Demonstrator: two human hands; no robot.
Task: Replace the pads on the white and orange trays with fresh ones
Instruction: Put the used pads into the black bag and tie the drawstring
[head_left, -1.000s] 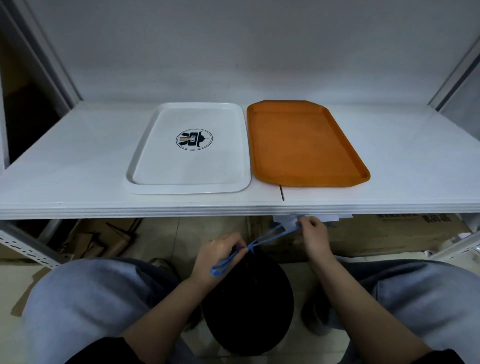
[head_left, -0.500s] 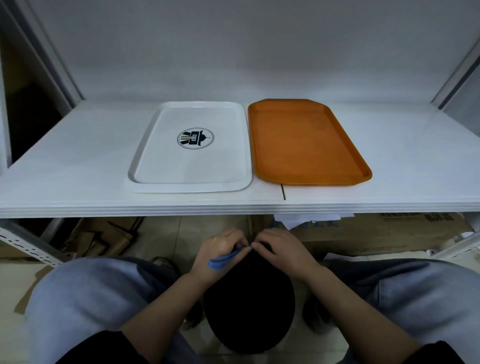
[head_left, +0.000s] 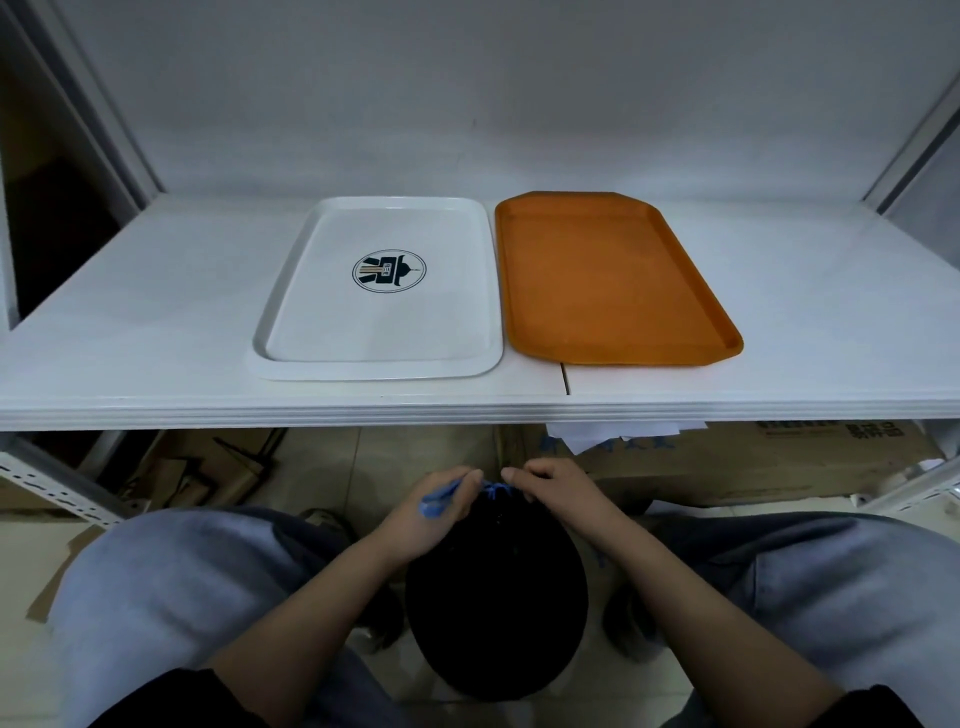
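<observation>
White shelf (head_left: 156, 322) against a plain grey wall carries both trays side by side, nearly touching: white tray (head_left: 379, 332) with a round dark logo on the left, orange tray (head_left: 613, 280) on the right. Both show bare bottoms; no pads on either. Below the shelf edge a person sits with a black bag (head_left: 496, 597) between the knees. Left hand (head_left: 434, 514) pinches a blue drawstring (head_left: 441, 496) in curled fingers; right hand (head_left: 550, 491) has its fingers curled at the gathered mouth of the bag, apparently pinching the same cord. Judgement: bag is being tied off or opened, cannot tell which. A few white sheets (head_left: 613, 434) lie on a cardboard box (head_left: 753, 462) under the shelf, partly hidden; possibly the fresh pads. If so, expect them light, thin and floppy, best lifted by two corners and laid flat. Trays look stiff and smooth and may slide if pushed
</observation>
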